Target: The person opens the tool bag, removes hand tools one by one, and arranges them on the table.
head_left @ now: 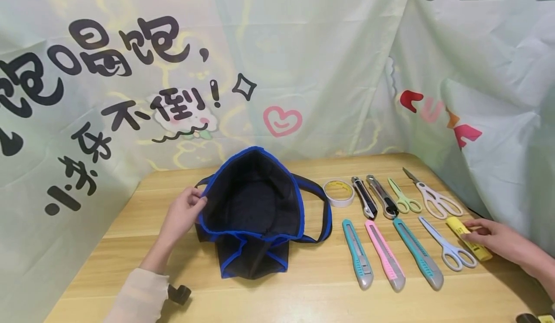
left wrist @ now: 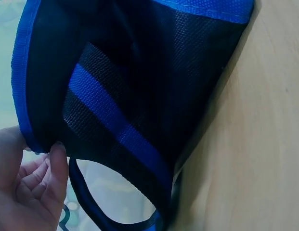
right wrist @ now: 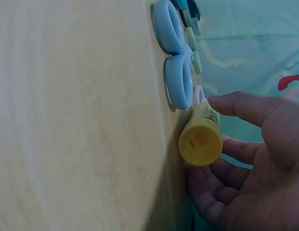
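Note:
A black bag with blue trim (head_left: 256,202) stands on the table, its mouth facing me. My left hand (head_left: 184,212) pinches its left rim between thumb and fingers; the left wrist view shows the thumb on the bag's edge (left wrist: 41,139). At the far right, my right hand (head_left: 498,240) holds a yellow glue stick (head_left: 479,251), thumb on one side and fingers on the other. In the right wrist view the round end of the glue stick (right wrist: 200,144) faces the camera, close to the tabletop. Blue-handled scissors (head_left: 451,248) lie just left of it.
A teal cutter (head_left: 357,255), a pink cutter (head_left: 386,258) and a larger teal cutter (head_left: 418,255) lie in front. Behind them are a tape roll (head_left: 339,203), two dark-and-silver cutters (head_left: 365,199), green scissors (head_left: 404,199) and white scissors (head_left: 435,198). Printed cloth (head_left: 347,72) hangs behind.

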Demonstrator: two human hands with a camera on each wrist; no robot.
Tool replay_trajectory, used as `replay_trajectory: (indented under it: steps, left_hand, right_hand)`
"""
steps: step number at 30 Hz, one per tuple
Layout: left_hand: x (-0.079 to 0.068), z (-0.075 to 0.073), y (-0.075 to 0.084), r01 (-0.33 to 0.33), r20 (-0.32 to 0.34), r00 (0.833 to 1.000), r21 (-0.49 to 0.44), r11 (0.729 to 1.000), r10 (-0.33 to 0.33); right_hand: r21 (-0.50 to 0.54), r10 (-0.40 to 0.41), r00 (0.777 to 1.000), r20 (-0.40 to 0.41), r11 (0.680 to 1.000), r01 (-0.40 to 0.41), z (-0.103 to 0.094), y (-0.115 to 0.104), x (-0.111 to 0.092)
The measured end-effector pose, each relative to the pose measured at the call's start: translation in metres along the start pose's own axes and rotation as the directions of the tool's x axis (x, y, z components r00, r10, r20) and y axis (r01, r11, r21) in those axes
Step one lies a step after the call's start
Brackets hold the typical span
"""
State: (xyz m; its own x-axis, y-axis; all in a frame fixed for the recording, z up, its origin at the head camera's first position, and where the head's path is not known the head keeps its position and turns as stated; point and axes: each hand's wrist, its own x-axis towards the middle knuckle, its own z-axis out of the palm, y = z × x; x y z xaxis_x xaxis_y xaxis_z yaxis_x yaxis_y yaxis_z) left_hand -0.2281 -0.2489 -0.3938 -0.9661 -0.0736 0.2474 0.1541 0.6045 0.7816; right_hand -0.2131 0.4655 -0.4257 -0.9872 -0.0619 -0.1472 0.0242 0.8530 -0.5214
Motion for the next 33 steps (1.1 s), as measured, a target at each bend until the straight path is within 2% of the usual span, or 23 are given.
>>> replay_trajectory:
  steps: [15, 25, 29, 33]
  left_hand:
    - [-0.001, -0.021, 0.001, 0.03, -0.003, 1.0, 0.036, 0.999, -0.03]
    - [-0.002, -0.032, -0.001, 0.022, 0.003, 1.0, 0.092, 0.995, -0.022]
    - [-0.002, -0.037, 0.0, 0.012, 0.002, 1.0, 0.121, 0.993, -0.013]
    - [-0.003, -0.043, 0.002, -0.006, 0.005, 1.0, 0.168, 0.986, 0.005]
  right_hand:
    - [-0.031, -0.043, 0.997, -0.06, 0.999, 0.041, -0.002, -0.014, 0.001]
    - [-0.031, -0.041, 0.999, -0.035, 0.999, 0.039, -0.005, -0.018, 0.003]
    - [-0.061, -0.101, 0.993, -0.067, 0.993, 0.097, -0.008, -0.022, 0.004]
    - [-0.108, -0.18, 0.978, -0.106, 0.98, 0.169, -0.012, -0.026, 0.007]
